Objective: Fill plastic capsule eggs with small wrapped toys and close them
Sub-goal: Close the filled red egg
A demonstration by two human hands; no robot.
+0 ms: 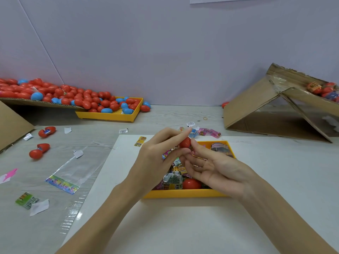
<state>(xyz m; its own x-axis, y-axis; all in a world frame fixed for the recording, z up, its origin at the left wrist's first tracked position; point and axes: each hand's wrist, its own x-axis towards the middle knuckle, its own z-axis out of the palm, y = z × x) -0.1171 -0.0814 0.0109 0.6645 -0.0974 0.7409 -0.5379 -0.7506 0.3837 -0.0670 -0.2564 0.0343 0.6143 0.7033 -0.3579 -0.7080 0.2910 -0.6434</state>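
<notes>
I hold a red capsule egg [185, 142] up over the yellow tray [185, 193] so that anything I drop falls back among the wrapped toys [173, 177] rather than onto the bench [165, 226]. My left hand [156, 158] has a narrow grip on it, thumb and forefinger curled round the egg from the left. My right hand [211, 167] meets it from the other side with the fingertips only; the rest of those fingers lie loose, so that grip is light, and I cannot tell whether it pinches a toy or just presses the shell. I judge this to be the filling or the closing of this egg; the seam is hidden by my fingers. A second red egg [191, 183] lies in the near corner of the tray, within easy reach. The far tray [110, 116] and the cardboard sheet [36, 103] behind it carry the stock of red and blue eggs, kept well apart from my work. Two open eggs [43, 142] lie to the left on the bench, and a tilted cardboard box [256, 99] stands at right.
</notes>
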